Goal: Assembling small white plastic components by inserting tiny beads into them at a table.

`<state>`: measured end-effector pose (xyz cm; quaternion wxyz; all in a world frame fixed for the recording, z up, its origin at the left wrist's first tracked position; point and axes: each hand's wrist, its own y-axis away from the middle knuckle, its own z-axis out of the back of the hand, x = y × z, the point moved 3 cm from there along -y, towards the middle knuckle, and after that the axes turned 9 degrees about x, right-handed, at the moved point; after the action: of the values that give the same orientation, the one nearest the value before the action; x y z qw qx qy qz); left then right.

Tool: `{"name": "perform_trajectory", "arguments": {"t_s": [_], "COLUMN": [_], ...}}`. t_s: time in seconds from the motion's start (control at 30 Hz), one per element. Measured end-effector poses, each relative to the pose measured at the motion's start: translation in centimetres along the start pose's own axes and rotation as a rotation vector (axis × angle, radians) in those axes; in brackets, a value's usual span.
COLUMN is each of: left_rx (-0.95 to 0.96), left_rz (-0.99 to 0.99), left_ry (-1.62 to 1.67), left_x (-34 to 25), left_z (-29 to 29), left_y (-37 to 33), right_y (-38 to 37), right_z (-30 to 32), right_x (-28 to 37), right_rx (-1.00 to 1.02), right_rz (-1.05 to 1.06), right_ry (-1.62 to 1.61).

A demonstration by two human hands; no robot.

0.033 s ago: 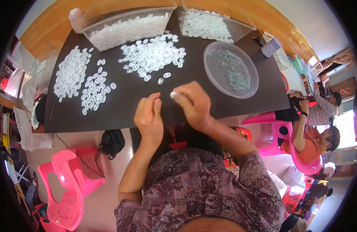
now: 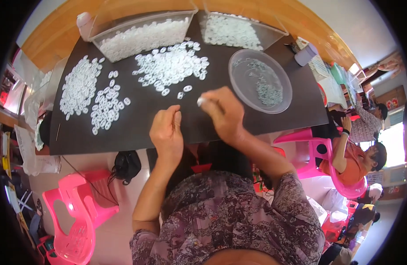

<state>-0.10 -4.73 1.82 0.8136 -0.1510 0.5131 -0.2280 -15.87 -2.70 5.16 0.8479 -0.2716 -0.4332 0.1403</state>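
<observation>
My right hand [image 2: 224, 115] is over the dark table, its thumb and fingers pinching a small white plastic piece [image 2: 200, 101]. To its left my left hand [image 2: 166, 131] is closed near the table's front edge, fingers curled and thumb on top; whatever it may hold is hidden. A gap separates the two hands. Just beyond them lie a few loose white oval pieces with two holes [image 2: 181, 95]. A large pile of the same white ovals [image 2: 172, 66] spreads farther back. On the right a round clear tray [image 2: 238, 90] holds small grey-green metal-looking bits.
Two clear bins [image 2: 144, 39] of white pieces stand along the back. More white ovals [image 2: 110, 106] lie in piles on the left, near a thin stick [image 2: 58, 131]. A grey-lidded cup [image 2: 305, 54] stands back right. Pink chairs [image 2: 75, 216] and seated people [image 2: 344, 154] flank the table.
My right hand, with the white piece, has moved slightly away from me and to the right, widening the gap to my left hand. The whole view has shifted a little.
</observation>
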Motion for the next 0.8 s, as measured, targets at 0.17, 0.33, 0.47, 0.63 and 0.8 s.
{"name": "perform_trajectory", "arguments": {"t_s": [0.17,0.33,0.47,0.63,0.8], "left_rx": [0.071,0.133,0.126,0.136,0.169], "left_rz": [-0.177,-0.165,-0.142,-0.096,-0.103], "left_ry": [-0.406,-0.543,-0.499,-0.527,-0.619], "left_x": [0.9,1.7,2.1,2.4,2.6], "left_z": [-1.4,-2.9,-3.3,-2.8,-2.6], "left_y": [-3.8,-5.3,-5.7,-5.5,-5.4], "right_y": [-9.0,-17.6,-21.6,-17.1,-8.5], "right_z": [6.8,11.3,12.3,8.0,1.5], "right_x": [-2.6,-8.2,-11.7,-9.0,-6.4], "right_rx": [-0.171,-0.294,-0.23,-0.093,0.34], "right_rz": [-0.117,0.113,0.094,0.245,0.193], "right_ry": [0.162,0.572,0.852,0.755,0.409]}}
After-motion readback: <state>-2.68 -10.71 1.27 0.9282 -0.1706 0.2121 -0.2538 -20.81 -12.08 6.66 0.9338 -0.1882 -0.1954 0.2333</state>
